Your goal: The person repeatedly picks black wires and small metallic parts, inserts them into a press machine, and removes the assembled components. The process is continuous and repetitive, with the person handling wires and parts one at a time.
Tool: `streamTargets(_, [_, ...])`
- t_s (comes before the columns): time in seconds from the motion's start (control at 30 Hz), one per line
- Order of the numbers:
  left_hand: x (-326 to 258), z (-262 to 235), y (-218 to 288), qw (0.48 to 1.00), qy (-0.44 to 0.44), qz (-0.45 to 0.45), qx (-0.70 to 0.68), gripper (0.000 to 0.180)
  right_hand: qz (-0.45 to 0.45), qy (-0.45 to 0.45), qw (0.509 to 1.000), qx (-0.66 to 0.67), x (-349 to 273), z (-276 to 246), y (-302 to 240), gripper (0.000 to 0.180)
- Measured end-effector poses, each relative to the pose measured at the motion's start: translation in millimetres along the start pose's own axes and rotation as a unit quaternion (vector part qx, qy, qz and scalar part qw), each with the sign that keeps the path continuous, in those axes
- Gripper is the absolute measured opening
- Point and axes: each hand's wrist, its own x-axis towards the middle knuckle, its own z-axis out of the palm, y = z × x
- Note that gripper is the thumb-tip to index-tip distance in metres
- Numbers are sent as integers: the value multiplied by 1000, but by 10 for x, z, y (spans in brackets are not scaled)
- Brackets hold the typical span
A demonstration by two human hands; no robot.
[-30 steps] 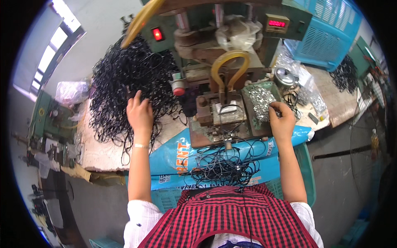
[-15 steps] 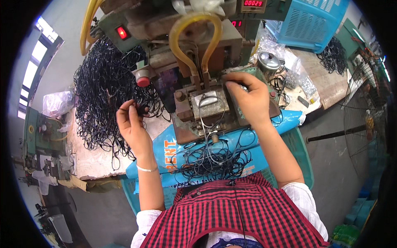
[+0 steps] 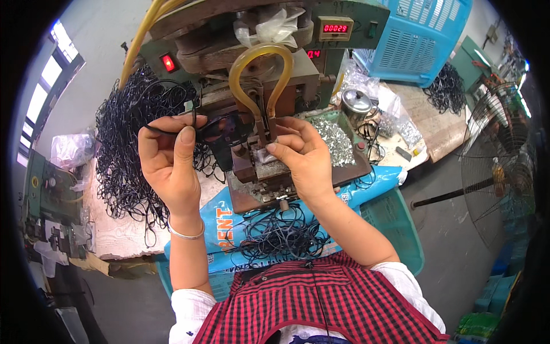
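Grey concrete floor surrounds a cluttered wooden bench carrying a heavy green-and-brown metal press with a translucent yellow rubber hose looped in an arch at its front. Left of the press, the left hand pinches a thin black cord between thumb and curled fingers, the strand bent into a loop. Behind that hand sprawls a tangled heap of matching cords. At the press's die block, the right hand nips a small shiny metal clip with thumb and fingertips. Just right of the press sits a tray of glittering metal clips. Below the press, finished cords lie coiled on a blue woven sack.
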Motion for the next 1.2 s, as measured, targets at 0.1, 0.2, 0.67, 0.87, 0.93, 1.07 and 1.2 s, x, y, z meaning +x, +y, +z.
streamTargets(0.1, [-84,28,53,1000,-8,12,-17,17,-21,11,1000,-17,-146,72,-136,53])
streamTargets(0.2, [-393,-19,100,996,-79,28,-27,24,-45,-96,975,-193,-236,-129,-362,54])
streamTargets(0.67, [-502,200,-58,835,-342,332,275,17,-260,79,708,-652,139,-1378,475,15])
streamTargets(0.87, [-611,135,-65,853,-328,309,263,22,-233,-7,631,-740,354,-1310,470,25])
streamTargets(0.93, [-772,129,-55,870,-325,262,261,24,-285,29,666,-689,346,-1377,492,19])
streamTargets(1.07, [-935,-164,94,845,-196,304,393,20,-266,87,729,-624,248,-1349,356,7])
streamTargets(1.2, [-358,-580,237,843,46,193,499,16,-221,122,824,-507,313,-1367,409,9])
